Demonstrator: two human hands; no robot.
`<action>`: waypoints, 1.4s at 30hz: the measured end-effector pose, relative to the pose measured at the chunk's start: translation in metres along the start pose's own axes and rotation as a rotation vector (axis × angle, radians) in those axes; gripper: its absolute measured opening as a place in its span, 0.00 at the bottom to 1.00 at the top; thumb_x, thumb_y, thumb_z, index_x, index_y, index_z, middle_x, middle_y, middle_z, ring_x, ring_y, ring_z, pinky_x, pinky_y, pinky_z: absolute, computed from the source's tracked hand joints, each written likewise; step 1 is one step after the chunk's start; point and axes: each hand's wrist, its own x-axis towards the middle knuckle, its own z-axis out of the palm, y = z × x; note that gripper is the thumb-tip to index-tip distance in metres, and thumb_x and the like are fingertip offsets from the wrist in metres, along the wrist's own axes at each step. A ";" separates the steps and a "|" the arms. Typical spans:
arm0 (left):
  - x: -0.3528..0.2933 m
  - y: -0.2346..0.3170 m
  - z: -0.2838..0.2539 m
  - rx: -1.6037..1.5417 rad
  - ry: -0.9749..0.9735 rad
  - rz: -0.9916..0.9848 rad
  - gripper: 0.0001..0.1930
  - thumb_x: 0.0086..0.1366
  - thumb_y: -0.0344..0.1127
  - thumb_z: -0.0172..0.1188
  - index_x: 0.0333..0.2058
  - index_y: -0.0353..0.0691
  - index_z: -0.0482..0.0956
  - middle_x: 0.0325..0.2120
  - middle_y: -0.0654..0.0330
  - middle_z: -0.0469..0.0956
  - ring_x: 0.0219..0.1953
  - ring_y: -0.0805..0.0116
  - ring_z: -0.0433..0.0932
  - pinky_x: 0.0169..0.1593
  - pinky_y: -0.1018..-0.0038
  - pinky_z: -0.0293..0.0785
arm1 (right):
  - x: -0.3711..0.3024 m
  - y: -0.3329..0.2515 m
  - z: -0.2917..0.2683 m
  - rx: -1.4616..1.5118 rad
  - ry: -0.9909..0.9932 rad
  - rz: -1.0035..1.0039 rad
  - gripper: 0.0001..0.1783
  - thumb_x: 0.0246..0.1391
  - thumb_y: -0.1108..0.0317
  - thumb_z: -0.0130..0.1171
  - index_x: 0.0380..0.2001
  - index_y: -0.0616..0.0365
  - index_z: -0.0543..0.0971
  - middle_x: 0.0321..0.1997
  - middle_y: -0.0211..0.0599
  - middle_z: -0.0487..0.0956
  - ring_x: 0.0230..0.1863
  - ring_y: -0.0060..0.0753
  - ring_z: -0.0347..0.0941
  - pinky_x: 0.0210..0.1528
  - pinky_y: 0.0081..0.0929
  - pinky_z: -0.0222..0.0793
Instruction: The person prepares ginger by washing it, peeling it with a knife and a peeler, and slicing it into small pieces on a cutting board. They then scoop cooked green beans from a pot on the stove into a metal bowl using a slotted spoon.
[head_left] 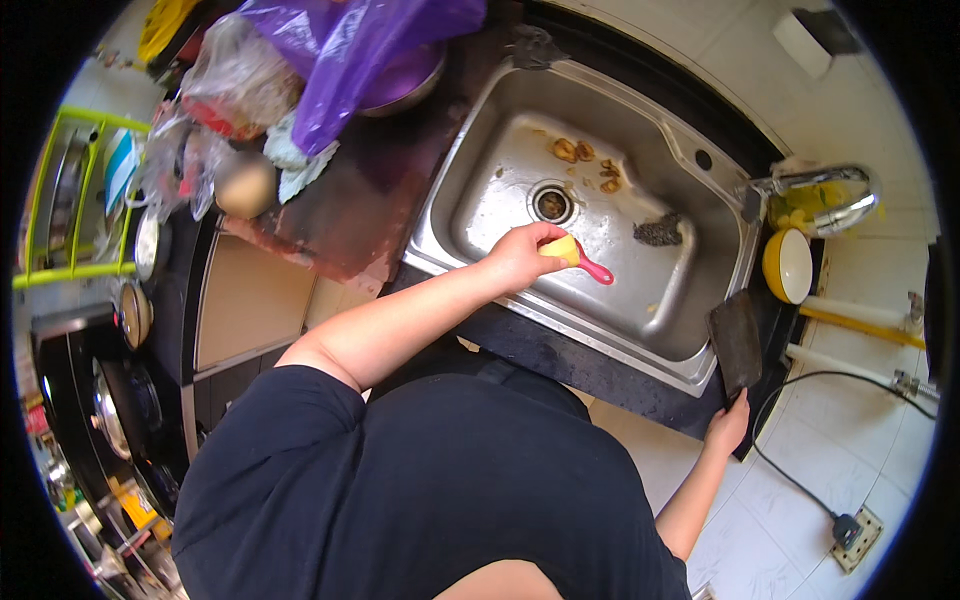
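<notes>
My left hand [528, 258] is closed over the near part of the steel sink [600, 240]. It grips a yellow sponge-like block [562, 250], from which a pinkish-red handle [597, 270] sticks out to the right. I cannot make out whether the two are joined. My right hand [730, 425] is closed on the handle end of a cleaver [736, 340] with a broad dark blade. The blade lies at the sink's right rim. Beyond my left hand are the drain [551, 203] and brownish food scraps [567, 150]. A dark mesh scourer [658, 231] lies on the sink floor.
A chrome faucet [845, 205] and a yellow bowl [788, 266] stand right of the sink. Purple plastic [345, 60] and clear bags [240, 75] crowd the left counter near a round, pale brown object [246, 186]. A black cord [785, 475] runs to a wall socket.
</notes>
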 end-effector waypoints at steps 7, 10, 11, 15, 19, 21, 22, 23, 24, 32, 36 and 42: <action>-0.057 -0.024 -0.069 -0.141 0.394 0.234 0.18 0.53 0.28 0.61 0.42 0.35 0.69 0.36 0.58 0.74 0.40 0.72 0.72 0.46 0.77 0.68 | -0.002 -0.028 -0.039 0.116 -0.019 -0.234 0.36 0.33 0.78 0.53 0.53 0.57 0.63 0.43 0.49 0.72 0.44 0.52 0.68 0.48 0.38 0.64; -0.089 -0.037 -0.106 -0.117 0.605 0.331 0.17 0.54 0.26 0.60 0.43 0.35 0.69 0.38 0.60 0.73 0.41 0.73 0.72 0.47 0.77 0.69 | -0.008 -0.049 -0.051 0.434 -0.055 -0.125 0.32 0.39 0.79 0.50 0.53 0.56 0.62 0.39 0.41 0.73 0.39 0.36 0.70 0.44 0.28 0.67; -0.098 -0.046 -0.120 -0.082 0.676 0.359 0.16 0.53 0.25 0.60 0.42 0.35 0.70 0.38 0.61 0.73 0.41 0.73 0.71 0.46 0.77 0.69 | -0.008 -0.057 -0.056 0.591 -0.103 -0.023 0.31 0.41 0.80 0.50 0.54 0.56 0.62 0.39 0.39 0.73 0.38 0.32 0.71 0.43 0.25 0.67; -0.124 -0.068 -0.172 0.363 0.908 0.544 0.17 0.47 0.22 0.60 0.38 0.39 0.72 0.37 0.58 0.74 0.41 0.66 0.73 0.46 0.74 0.68 | -0.010 -0.123 -0.072 1.467 0.029 -0.024 0.29 0.48 0.78 0.51 0.54 0.54 0.59 0.36 0.36 0.71 0.32 0.23 0.69 0.32 0.18 0.67; -0.142 -0.070 -0.198 0.844 0.905 0.566 0.17 0.45 0.25 0.62 0.37 0.41 0.72 0.38 0.59 0.74 0.40 0.58 0.72 0.44 0.69 0.68 | 0.009 -0.204 -0.092 1.319 -0.158 -0.082 0.08 0.54 0.69 0.52 0.34 0.59 0.67 0.20 0.32 0.71 0.18 0.21 0.66 0.22 0.17 0.62; -0.150 -0.069 -0.201 0.802 0.837 0.605 0.17 0.45 0.27 0.63 0.38 0.42 0.73 0.38 0.59 0.73 0.40 0.57 0.71 0.43 0.68 0.69 | 0.012 -0.240 -0.103 1.258 -0.248 -0.061 0.10 0.56 0.64 0.51 0.26 0.59 0.68 0.15 0.31 0.69 0.16 0.21 0.65 0.20 0.18 0.61; -0.152 -0.069 -0.203 0.804 0.782 0.642 0.18 0.45 0.27 0.63 0.38 0.42 0.74 0.38 0.59 0.72 0.40 0.58 0.71 0.43 0.68 0.69 | 0.011 -0.257 -0.107 1.208 -0.293 -0.113 0.13 0.55 0.68 0.51 0.19 0.57 0.66 0.15 0.29 0.68 0.16 0.18 0.62 0.19 0.17 0.58; -0.155 -0.070 -0.204 0.803 0.725 0.677 0.18 0.45 0.27 0.63 0.39 0.43 0.74 0.38 0.59 0.72 0.39 0.58 0.71 0.42 0.68 0.69 | 0.007 -0.276 -0.107 1.197 -0.329 -0.136 0.12 0.55 0.69 0.50 0.18 0.57 0.67 0.15 0.27 0.67 0.16 0.15 0.61 0.19 0.15 0.56; -0.157 -0.070 -0.204 0.818 0.650 0.702 0.18 0.45 0.28 0.63 0.39 0.43 0.75 0.37 0.60 0.72 0.38 0.59 0.71 0.42 0.68 0.69 | 0.003 -0.292 -0.107 1.154 -0.372 -0.213 0.10 0.54 0.69 0.50 0.21 0.60 0.69 0.15 0.27 0.68 0.17 0.16 0.61 0.20 0.16 0.57; -0.152 -0.080 -0.206 0.712 0.625 0.857 0.18 0.42 0.25 0.65 0.35 0.38 0.73 0.35 0.57 0.71 0.35 0.58 0.71 0.40 0.67 0.69 | -0.022 -0.426 -0.143 0.523 -0.483 -0.625 0.14 0.48 0.62 0.54 0.37 0.55 0.77 0.31 0.47 0.77 0.34 0.49 0.73 0.37 0.35 0.69; -0.145 -0.086 -0.208 0.681 0.627 0.900 0.16 0.41 0.24 0.64 0.33 0.36 0.74 0.33 0.57 0.71 0.34 0.58 0.71 0.39 0.67 0.69 | -0.033 -0.451 -0.160 0.487 -0.443 -0.921 0.11 0.47 0.64 0.54 0.36 0.52 0.76 0.26 0.44 0.77 0.28 0.46 0.74 0.31 0.35 0.70; -0.145 -0.084 -0.209 0.702 0.623 0.838 0.14 0.41 0.25 0.63 0.31 0.36 0.75 0.33 0.57 0.71 0.36 0.56 0.71 0.39 0.68 0.70 | -0.046 -0.463 -0.178 0.331 -0.447 -1.049 0.12 0.45 0.65 0.54 0.36 0.52 0.75 0.20 0.41 0.73 0.23 0.44 0.72 0.27 0.37 0.68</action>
